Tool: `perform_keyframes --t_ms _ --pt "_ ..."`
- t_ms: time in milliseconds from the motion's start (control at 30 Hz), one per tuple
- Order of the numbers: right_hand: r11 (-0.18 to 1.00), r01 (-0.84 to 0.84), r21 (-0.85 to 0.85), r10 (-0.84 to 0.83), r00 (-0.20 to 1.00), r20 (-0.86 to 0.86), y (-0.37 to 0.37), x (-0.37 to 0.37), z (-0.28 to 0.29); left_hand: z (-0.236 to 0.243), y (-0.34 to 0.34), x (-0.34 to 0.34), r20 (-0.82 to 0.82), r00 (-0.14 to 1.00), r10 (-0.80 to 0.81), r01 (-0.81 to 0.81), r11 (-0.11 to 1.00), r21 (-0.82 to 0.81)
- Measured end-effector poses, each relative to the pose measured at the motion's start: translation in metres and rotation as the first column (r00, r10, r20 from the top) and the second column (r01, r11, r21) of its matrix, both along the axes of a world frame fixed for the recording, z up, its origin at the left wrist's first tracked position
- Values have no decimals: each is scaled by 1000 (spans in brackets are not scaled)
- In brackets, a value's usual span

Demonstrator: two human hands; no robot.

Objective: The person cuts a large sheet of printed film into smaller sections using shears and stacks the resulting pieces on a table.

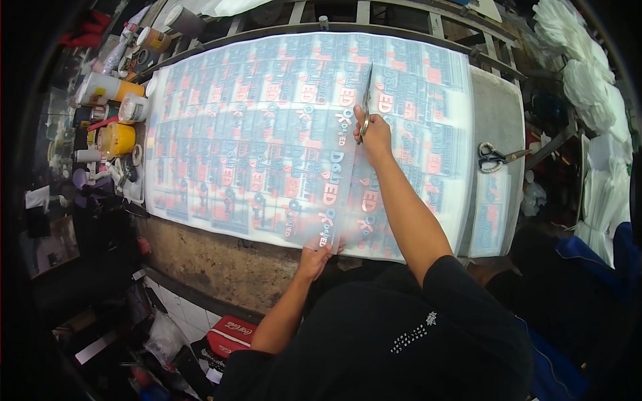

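My right hand (373,134) was closed around the handles of the long scissors (368,90), whose blades pointed away from me over the printed sheet (267,120). This sheet was spread wide on the table (500,113). My left hand (315,259) pinched its near edge. Other scissors (493,161) lay at right.
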State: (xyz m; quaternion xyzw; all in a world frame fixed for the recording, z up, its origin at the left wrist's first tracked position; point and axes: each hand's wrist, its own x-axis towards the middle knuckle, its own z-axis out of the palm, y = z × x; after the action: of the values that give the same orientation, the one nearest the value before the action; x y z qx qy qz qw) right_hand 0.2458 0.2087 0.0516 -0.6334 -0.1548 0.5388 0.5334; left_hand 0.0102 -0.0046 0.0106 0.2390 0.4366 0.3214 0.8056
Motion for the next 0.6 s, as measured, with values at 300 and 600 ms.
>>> perform_keyframes --t_ms 300,600 --pt "998 -5 61 0 996 86 14 6 1 -1 0 -5 12 1000 -22 22 1000 23" --pt "993 -16 120 15 1000 12 -129 -11 34 16 11 -48 267 962 62 5 970 -244"
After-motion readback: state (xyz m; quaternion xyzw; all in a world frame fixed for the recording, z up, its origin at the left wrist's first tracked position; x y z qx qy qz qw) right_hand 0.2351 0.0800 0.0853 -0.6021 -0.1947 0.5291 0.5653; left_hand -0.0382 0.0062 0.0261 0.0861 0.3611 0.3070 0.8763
